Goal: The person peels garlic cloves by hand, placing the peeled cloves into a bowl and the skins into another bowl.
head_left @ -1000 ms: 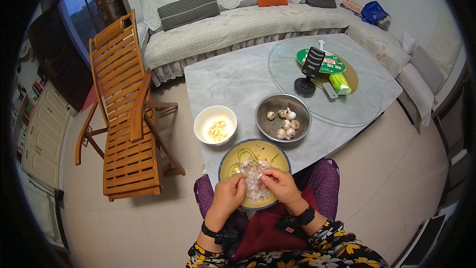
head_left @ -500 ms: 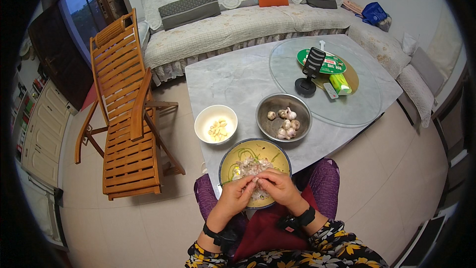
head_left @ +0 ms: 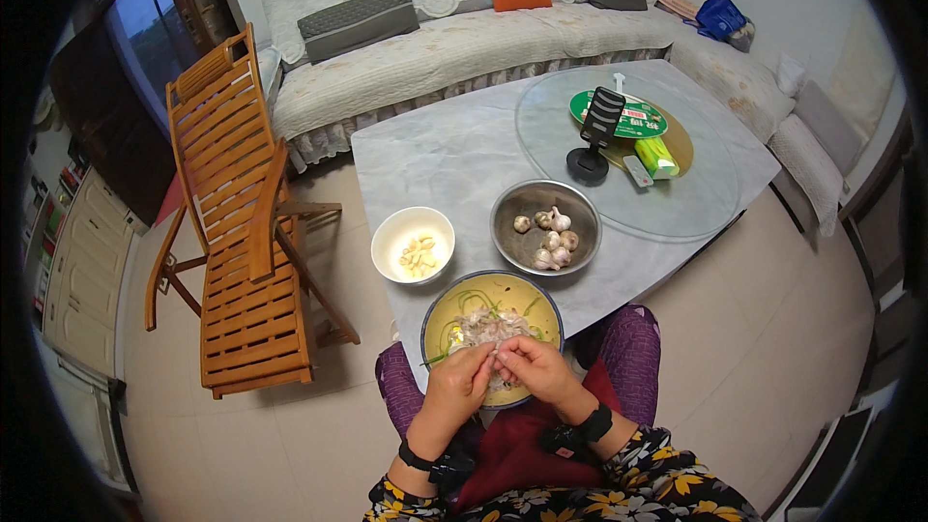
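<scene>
Over a yellow bowl (head_left: 435,314) with a dark rim, my left hand (head_left: 458,382) and my right hand (head_left: 537,367) meet, fingertips pinched together. Between them is a small pale garlic clove (head_left: 497,350), mostly covered by the fingers. Papery garlic skins (head_left: 483,326) and green stalks lie in the bowl beneath. Just beyond, to the left, a white bowl (head_left: 385,249) contains several peeled garlic cloves (head_left: 419,257). A steel bowl (head_left: 512,208) to its right has several unpeeled garlic bulbs (head_left: 556,256) in it.
The bowls stand on a grey marble-patterned table (head_left: 416,155). Farther right a glass turntable (head_left: 667,213) carries a black stand (head_left: 597,135), a green round package (head_left: 633,121), a tissue pack (head_left: 657,159) and a remote (head_left: 637,172). A wooden reclining chair (head_left: 237,261) stands left, a sofa (head_left: 464,53) behind.
The view has shifted slightly, so the table and bowls sit a little farther left. Both hands stay pinched together over the yellow bowl, with small finger movements.
</scene>
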`<state>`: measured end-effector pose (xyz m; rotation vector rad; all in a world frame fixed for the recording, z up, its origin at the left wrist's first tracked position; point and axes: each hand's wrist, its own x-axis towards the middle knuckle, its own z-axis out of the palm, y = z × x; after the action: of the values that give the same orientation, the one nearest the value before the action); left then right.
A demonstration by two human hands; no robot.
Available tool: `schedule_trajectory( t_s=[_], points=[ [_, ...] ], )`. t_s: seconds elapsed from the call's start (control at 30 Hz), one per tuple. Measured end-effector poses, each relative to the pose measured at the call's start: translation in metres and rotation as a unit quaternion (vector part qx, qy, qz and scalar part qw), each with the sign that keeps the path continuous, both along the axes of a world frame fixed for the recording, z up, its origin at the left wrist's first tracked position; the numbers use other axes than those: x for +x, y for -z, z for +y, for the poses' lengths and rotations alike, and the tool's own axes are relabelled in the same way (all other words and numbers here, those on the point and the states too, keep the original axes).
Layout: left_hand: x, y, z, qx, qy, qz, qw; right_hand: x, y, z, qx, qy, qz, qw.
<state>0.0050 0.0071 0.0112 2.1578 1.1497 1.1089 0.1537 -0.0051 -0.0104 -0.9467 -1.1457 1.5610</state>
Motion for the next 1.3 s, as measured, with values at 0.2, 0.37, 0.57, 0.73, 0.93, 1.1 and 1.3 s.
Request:
schedule_trajectory(
  t_s=[0.2, 0.37, 0.57, 0.73, 0.93, 1.1, 1.3],
  points=[
    [0.002, 0.001, -0.002, 0.023, 0.023, 0.003, 0.999, 0.002, 0.011, 0.0, -0.032, -0.012, 0.047, 0.998],
    [0.003, -0.001, -0.004, 0.032, 0.02, 0.037, 0.999, 0.0, 0.015, -0.001, -0.006, -0.008, 0.021, 1.0],
    [0.006, -0.002, -0.005, 0.054, 0.01, 0.067, 0.996, -0.002, 0.012, -0.003, 0.017, 0.014, 0.02, 1.0],
    [0.005, -0.004, -0.004, 0.049, 0.006, 0.066, 0.997, -0.002, 0.01, -0.002, 0.019, 0.008, 0.012, 1.0],
    [0.006, 0.0, -0.005, 0.073, 0.006, 0.097, 0.993, -0.002, 0.012, -0.002, 0.023, 0.017, 0.001, 1.0],
    [0.009, 0.0, -0.006, 0.046, 0.015, 0.059, 0.997, -0.001, 0.017, -0.002, 0.039, 0.03, -0.003, 0.999],
    [0.006, 0.001, -0.003, -0.04, 0.042, -0.03, 0.998, 0.001, 0.013, -0.001, 0.051, 0.032, -0.039, 0.997]
  ],
)
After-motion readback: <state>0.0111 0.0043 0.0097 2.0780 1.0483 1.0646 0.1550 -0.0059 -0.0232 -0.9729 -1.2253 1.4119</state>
